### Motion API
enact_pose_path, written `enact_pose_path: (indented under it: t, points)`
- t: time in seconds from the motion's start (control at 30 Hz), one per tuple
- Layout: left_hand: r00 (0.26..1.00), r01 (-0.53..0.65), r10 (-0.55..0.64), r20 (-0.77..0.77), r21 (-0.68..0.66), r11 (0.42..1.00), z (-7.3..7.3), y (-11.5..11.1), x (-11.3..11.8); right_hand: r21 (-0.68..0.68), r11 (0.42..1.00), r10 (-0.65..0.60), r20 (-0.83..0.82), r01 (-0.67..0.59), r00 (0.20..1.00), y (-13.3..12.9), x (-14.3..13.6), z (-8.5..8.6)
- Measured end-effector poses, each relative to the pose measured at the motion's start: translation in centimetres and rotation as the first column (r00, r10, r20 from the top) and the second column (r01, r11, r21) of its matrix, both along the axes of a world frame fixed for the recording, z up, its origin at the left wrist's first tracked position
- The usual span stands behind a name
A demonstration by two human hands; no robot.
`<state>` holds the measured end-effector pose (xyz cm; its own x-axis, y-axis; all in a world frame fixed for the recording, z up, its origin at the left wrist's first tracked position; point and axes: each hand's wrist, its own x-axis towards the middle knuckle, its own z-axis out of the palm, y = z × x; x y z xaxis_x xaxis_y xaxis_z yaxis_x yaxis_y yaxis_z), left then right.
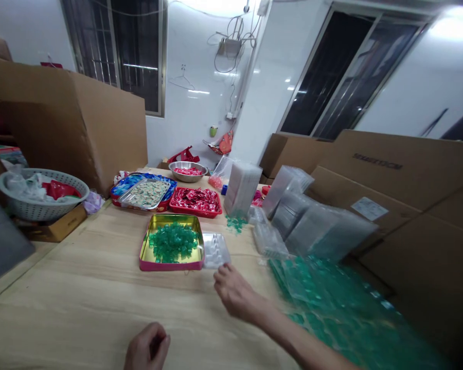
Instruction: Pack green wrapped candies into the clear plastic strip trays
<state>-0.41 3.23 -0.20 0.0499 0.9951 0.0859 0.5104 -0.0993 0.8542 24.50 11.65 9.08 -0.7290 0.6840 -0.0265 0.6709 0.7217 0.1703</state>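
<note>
A square tin [144, 252] with a gold inside holds a heap of small green pieces [173, 242]. Against its right side lies a clear plastic tray [216, 250] with moulded bumps. My right hand [233, 292] is at the near right corner of this tray, its fingers curled together; whatever they may hold is hidden. Low in the view, my left hand [146, 347] hovers over the bare wood of the table [81, 308], fingers curled toward the thumb, and no object can be made out in it.
Filled green trays [332, 303] cover the right side, before stacked clear trays [316, 221] and cardboard boxes [401, 180]. Behind the tin are a red tray [196, 200], a tray of pale pieces [146, 193] and a steel bowl [188, 177]. A basket [42, 205] stands left.
</note>
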Motion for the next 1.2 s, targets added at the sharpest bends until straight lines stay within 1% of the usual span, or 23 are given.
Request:
enact_pose_path:
  t: [0.07, 0.13, 0.17, 0.2, 0.23, 0.27, 0.3, 0.37, 0.4, 0.43, 0.47, 0.5, 0.57, 0.63, 0.73, 0.83, 0.9, 1.07, 1.2]
  points:
    - [0.998, -0.055, 0.055, 0.011, 0.099, 0.993, 1.0, 0.4, 1.1, -0.029, 0.997, 0.075, -0.035, -0.076, 0.997, -3.6, -1.8, -2.3]
    - [0.999, -0.045, 0.043, 0.018, 0.156, 0.987, 2.0, 0.9, 2.5, -0.057, 0.989, 0.133, -0.082, -0.138, 0.988, -5.9, -3.3, -4.8]
    - [1.0, -0.013, 0.01, 0.017, 0.162, 0.987, 2.4, 1.1, 3.3, -0.083, 0.985, 0.144, -0.102, -0.153, 0.984, -6.3, -3.7, -5.8]
    - [0.999, 0.027, -0.029, 0.015, 0.155, 0.988, 2.8, 1.4, 4.1, -0.114, 0.982, 0.137, -0.123, -0.152, 0.983, -6.1, -3.8, -6.4]
    - [0.998, 0.065, -0.067, 0.01, 0.141, 0.988, 3.0, 1.6, 4.9, -0.145, 0.981, 0.108, -0.149, -0.13, 0.983, -5.3, -3.5, -6.6]
    - [0.995, 0.098, -0.099, 0.0, 0.125, 0.987, 3.1, 1.7, 5.6, -0.167, 0.982, 0.052, -0.181, -0.083, 0.982, -4.0, -3.0, -6.2]
    - [0.992, 0.13, -0.128, -0.021, 0.115, 0.985, 3.1, 1.9, 6.3, -0.18, 0.983, -0.018, -0.212, -0.021, 0.977, -2.3, -2.2, -5.5]
    - [0.975, 0.206, -0.192, -0.113, 0.134, 0.969, 2.4, 2.0, 7.5, -0.162, 0.976, -0.185, -0.255, 0.147, 0.949, 1.7, -0.3, -3.4]
    - [0.959, 0.247, -0.217, -0.182, 0.16, 0.956, 1.9, 2.0, 8.0, -0.146, 0.968, -0.236, -0.235, 0.206, 0.943, 3.8, 0.6, -2.3]
    - [0.937, 0.289, -0.236, -0.259, 0.191, 0.938, 1.2, 2.0, 8.3, -0.134, 0.962, -0.261, -0.195, 0.238, 0.945, 5.7, 1.3, -1.3]
    - [0.911, 0.326, -0.244, -0.331, 0.218, 0.92, 0.5, 1.9, 8.7, -0.141, 0.961, -0.256, -0.126, 0.238, 0.958, 7.3, 1.8, -0.7]
    - [0.89, 0.348, -0.239, -0.389, 0.238, 0.907, -0.2, 1.8, 8.9, -0.153, 0.962, -0.236, -0.055, 0.226, 0.97, 8.7, 2.1, -0.3]
    - [0.868, 0.348, -0.208, -0.45, 0.254, 0.902, -1.4, 1.7, 9.0, -0.193, 0.962, -0.183, 0.06, 0.191, 0.981, 10.5, 2.2, -0.3]
    - [0.867, 0.326, -0.184, -0.463, 0.249, 0.912, -2.0, 1.6, 8.7, -0.218, 0.96, -0.157, 0.108, 0.177, 0.982, 11.3, 1.9, -0.9]
    - [0.862, 0.331, -0.199, -0.466, 0.219, 0.918, -1.9, 1.6, 7.4, -0.227, 0.959, -0.144, 0.13, 0.171, 0.981, 11.7, 1.7, -1.7]
    - [0.836, 0.388, -0.253, -0.487, 0.198, 0.9, -1.5, 1.6, 6.0, -0.232, 0.959, -0.13, 0.145, 0.162, 0.981, 11.9, 1.7, -1.8]
    - [0.829, 0.395, -0.243, -0.503, 0.22, 0.892, -1.7, 1.5, 5.3, -0.236, 0.96, -0.119, 0.153, 0.153, 0.981, 12.0, 1.8, -1.6]
    - [0.865, 0.284, -0.085, -0.494, 0.344, 0.895, -3.7, 1.1, 4.5, -0.23, 0.963, -0.1, 0.17, 0.138, 0.98, 12.1, 1.8, -1.6]
    - [0.865, 0.299, -0.071, -0.497, 0.396, 0.868, -5.0, 1.3, 3.3, -0.236, 0.962, -0.091, 0.185, 0.134, 0.979, 12.2, 1.8, -1.7]
